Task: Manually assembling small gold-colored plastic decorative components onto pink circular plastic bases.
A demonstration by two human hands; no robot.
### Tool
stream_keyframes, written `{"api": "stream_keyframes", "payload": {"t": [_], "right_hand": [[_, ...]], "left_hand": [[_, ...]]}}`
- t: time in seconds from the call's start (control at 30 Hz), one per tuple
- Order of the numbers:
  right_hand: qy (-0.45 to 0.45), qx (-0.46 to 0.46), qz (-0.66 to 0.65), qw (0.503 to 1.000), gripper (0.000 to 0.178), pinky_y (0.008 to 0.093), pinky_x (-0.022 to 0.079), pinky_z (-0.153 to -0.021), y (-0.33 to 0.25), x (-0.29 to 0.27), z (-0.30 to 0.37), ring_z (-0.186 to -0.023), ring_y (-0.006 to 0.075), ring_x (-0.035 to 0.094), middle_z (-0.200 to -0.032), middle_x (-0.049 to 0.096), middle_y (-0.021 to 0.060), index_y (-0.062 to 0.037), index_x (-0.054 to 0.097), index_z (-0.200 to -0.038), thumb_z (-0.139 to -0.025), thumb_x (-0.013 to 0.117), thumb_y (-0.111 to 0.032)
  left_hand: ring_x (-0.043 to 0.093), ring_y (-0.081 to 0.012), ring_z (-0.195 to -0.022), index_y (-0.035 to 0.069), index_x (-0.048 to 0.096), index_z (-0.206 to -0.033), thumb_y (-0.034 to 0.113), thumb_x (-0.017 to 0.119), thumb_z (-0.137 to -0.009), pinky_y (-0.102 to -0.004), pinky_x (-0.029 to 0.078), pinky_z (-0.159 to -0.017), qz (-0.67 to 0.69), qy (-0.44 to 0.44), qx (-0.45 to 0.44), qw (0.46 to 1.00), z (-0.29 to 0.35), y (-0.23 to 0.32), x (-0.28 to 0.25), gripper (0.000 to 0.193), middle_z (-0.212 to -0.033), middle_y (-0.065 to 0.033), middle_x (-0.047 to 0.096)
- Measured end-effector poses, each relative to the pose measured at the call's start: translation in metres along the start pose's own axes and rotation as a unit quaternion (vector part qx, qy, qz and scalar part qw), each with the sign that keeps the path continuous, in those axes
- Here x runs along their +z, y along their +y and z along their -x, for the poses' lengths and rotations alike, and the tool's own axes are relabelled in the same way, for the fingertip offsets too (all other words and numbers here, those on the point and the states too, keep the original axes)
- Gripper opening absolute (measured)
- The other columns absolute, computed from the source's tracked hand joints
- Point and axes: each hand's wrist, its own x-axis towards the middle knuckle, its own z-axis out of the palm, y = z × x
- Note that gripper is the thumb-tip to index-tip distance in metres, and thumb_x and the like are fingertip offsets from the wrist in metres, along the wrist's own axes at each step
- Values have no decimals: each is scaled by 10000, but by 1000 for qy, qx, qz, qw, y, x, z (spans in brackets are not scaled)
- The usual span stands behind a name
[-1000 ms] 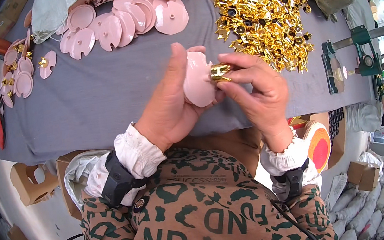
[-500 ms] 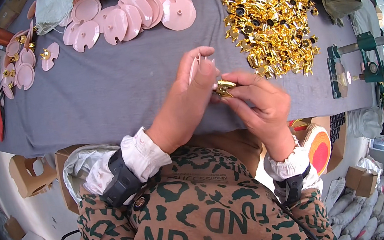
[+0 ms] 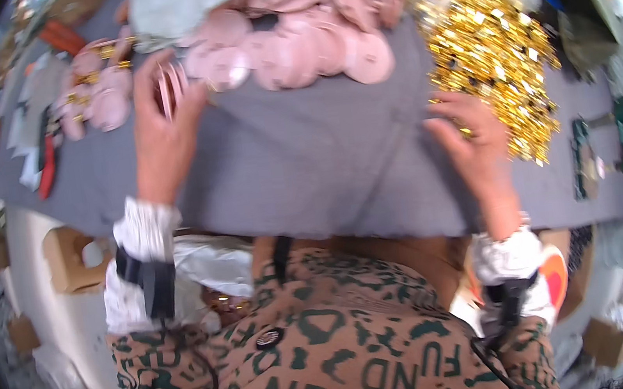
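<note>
My left hand is raised at the left, next to the heap of pink discs. Its fingers are closed round several thin pink discs held on edge. At the right, my right hand hovers by the left side of a pile of shiny gold fittings. Thumb and fingers stand apart there, and a fleck of gold shows between them; blur hides whether it is a loose fitting. Pink discs lie heaped at the back, partly under a pale sack. Discs bearing gold fittings form a smaller group at far left.
Grey cloth covers the table. Red-handled pliers lie on the left. A green clamp-like tool stands at the right edge. Below the table are a cardboard box and a silvery bag.
My hands have parted from the middle: the left went left with its discs, the right moved to the gold pile. The gold fitting between them is no longer there. The view has shifted.
</note>
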Motion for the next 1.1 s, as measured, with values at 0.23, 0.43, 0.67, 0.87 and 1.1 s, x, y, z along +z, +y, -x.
{"api": "stream_keyframes", "payload": {"t": [0.23,0.43,0.67,0.87,1.1], "right_hand": [[-44,-25,175,983,275,400,499,-813,39,9,-20,-927,304,616,-1038,650,87,-62,664,-1024,-754,692,-24],[-42,-19,197,979,168,409,502,-762,36,9,-23,-873,309,623,-987,635,85,-66,654,-949,-782,671,-67],[12,-7,75,997,106,366,518,-698,31,-4,-21,-829,282,640,-961,635,79,-73,650,-882,-785,658,-31],[-30,84,-325,941,208,248,532,-745,-26,-25,19,-870,118,652,-1013,698,60,-33,719,-955,-786,664,75],[-126,12,-240,962,231,253,533,-723,-18,-45,33,-837,160,668,-922,693,66,-52,743,-941,-742,708,62]], "left_hand": [[586,-331,-1092,-47,516,-1240,422,689,-860,-388,454,-942,-348,175,22,921,-124,-83,-155,627,-1227,-236,566],[567,-295,-1112,-9,453,-1274,495,583,-929,-368,457,-944,26,274,-28,961,-96,-37,-91,624,-1183,-157,548],[572,-337,-1106,67,420,-1308,580,408,-972,-457,489,-971,625,-96,-332,700,36,52,90,614,-1189,-170,559],[586,-274,-1098,110,440,-1313,632,395,-951,-423,501,-957,629,-252,-408,612,70,84,146,637,-1185,-131,577],[583,-140,-990,131,448,-1306,648,365,-957,-316,510,-836,522,-325,-454,645,77,108,159,630,-1095,-22,575]]}}
